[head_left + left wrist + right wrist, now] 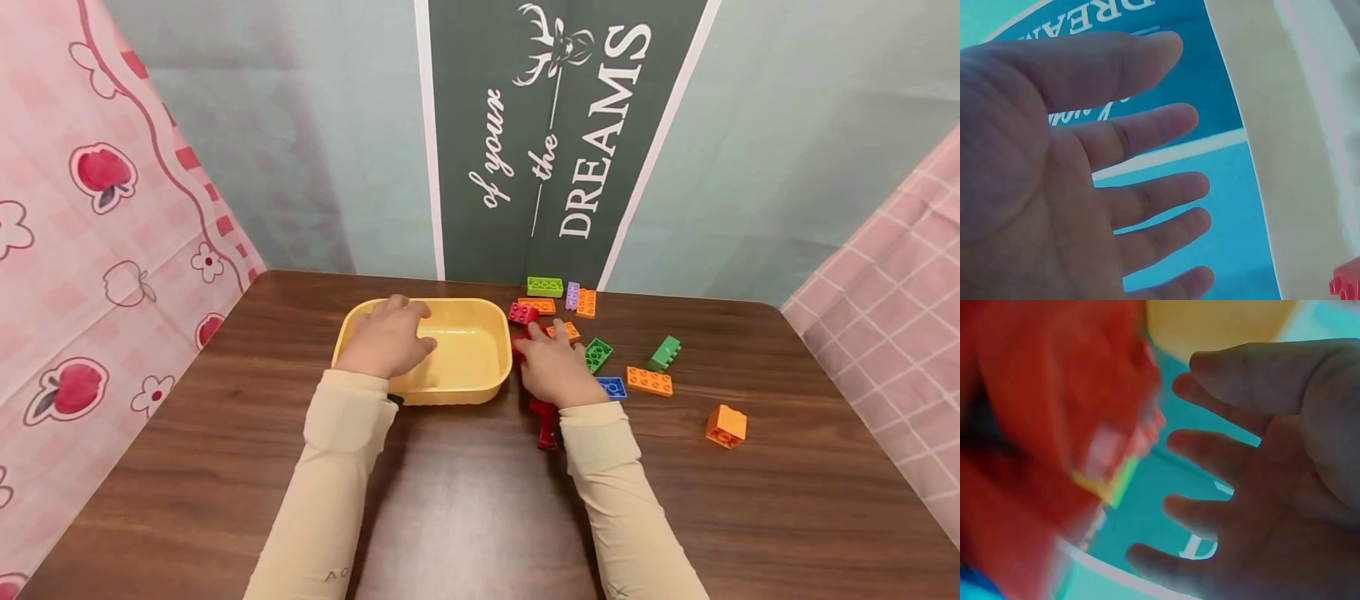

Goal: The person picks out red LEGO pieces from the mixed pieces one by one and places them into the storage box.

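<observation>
Ahead at twelve o'clock, a dark-green fabric panel reads "of your", "the", "DREAMS". A yellow rectangular plastic tray lies at eleven — left hand over it, fingers spread, empty. The right hand, likewise, hovers by red plastic bricks at one — pinching their sides should work best.

Head cam's up at 6 o'clock angled forward-down, wrist cams face the left palm and right palm super close, all three catching the dark banner at 12.
</observation>
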A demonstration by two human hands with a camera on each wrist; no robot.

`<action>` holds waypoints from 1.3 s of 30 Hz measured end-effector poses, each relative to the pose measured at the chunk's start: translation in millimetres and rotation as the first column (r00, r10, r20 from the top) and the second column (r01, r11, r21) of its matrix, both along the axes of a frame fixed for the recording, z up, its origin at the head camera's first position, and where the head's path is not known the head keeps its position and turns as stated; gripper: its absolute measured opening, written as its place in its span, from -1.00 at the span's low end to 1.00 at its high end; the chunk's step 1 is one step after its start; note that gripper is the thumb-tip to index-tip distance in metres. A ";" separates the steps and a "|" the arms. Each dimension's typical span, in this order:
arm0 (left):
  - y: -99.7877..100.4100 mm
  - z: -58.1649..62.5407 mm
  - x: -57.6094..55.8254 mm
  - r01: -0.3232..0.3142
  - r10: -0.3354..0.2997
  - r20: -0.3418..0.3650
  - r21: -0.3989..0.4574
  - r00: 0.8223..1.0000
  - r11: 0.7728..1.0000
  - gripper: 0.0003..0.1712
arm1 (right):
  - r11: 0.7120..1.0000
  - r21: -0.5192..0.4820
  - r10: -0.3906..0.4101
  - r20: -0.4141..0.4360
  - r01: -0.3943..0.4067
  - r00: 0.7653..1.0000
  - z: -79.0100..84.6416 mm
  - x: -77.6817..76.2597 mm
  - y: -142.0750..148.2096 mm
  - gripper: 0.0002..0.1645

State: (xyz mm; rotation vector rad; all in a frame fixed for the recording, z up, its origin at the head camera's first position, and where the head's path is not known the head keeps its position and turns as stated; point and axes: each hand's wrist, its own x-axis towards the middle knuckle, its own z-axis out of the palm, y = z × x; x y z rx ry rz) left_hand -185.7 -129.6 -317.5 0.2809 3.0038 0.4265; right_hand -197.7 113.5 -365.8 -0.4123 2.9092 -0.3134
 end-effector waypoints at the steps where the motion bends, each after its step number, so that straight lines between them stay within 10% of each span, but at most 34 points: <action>1: 2.2 0.6 0.3 0.001 -0.001 0.004 0.004 1.000 1.000 -0.40 | 1.000 0.022 -0.007 0.015 0.006 1.000 -2.7 0.0 -3.8 -0.44; 13: -0.7 3.0 -0.2 0.006 -0.006 0.060 -0.003 0.998 1.000 -0.40 | 0.999 0.039 -0.007 0.128 0.002 0.992 -9.0 -0.8 -9.5 -0.73; 21: -1.8 3.8 0.1 0.003 -0.003 0.059 0.005 0.998 1.000 -0.41 | 0.999 0.028 -0.044 0.072 0.042 0.996 -7.8 1.3 -13.3 -0.28; 39: -1.1 4.8 1.0 0.001 -0.001 0.078 0.008 0.997 1.000 -0.40 | 0.996 0.076 -0.055 0.100 0.047 0.993 -9.1 2.0 -10.5 -0.44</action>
